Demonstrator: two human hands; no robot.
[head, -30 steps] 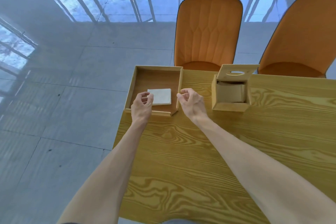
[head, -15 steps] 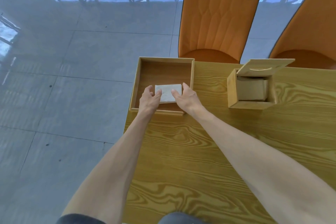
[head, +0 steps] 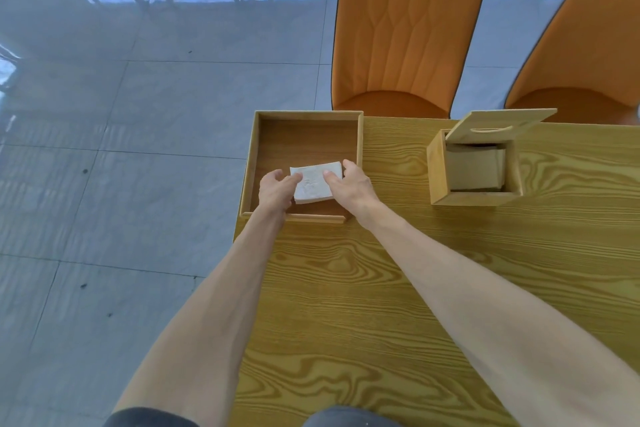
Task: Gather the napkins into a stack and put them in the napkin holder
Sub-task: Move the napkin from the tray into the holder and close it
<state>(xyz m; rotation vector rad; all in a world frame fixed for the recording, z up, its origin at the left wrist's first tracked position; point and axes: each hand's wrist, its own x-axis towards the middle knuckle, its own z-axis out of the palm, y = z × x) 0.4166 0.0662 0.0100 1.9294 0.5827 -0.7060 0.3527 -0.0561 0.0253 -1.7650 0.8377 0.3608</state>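
Note:
A white stack of napkins (head: 313,184) sits in the near part of a shallow wooden tray (head: 306,135) at the table's far left corner. My left hand (head: 275,191) grips the stack's left edge and my right hand (head: 349,185) grips its right edge, thumbs on top. The stack looks slightly tilted between my hands. The wooden napkin holder (head: 474,198) stands to the right on the table, its hinged lid (head: 502,123) raised, with pale napkins visible inside.
Two orange chairs (head: 408,31) stand behind the table's far edge. The wood-grain table (head: 415,288) ends at its left edge just beside the tray, with grey tiled floor (head: 121,184) beyond.
Both hands went from hovering near the tray's front to closing on the napkin stack's two sides. The view has tilted down and come closer.

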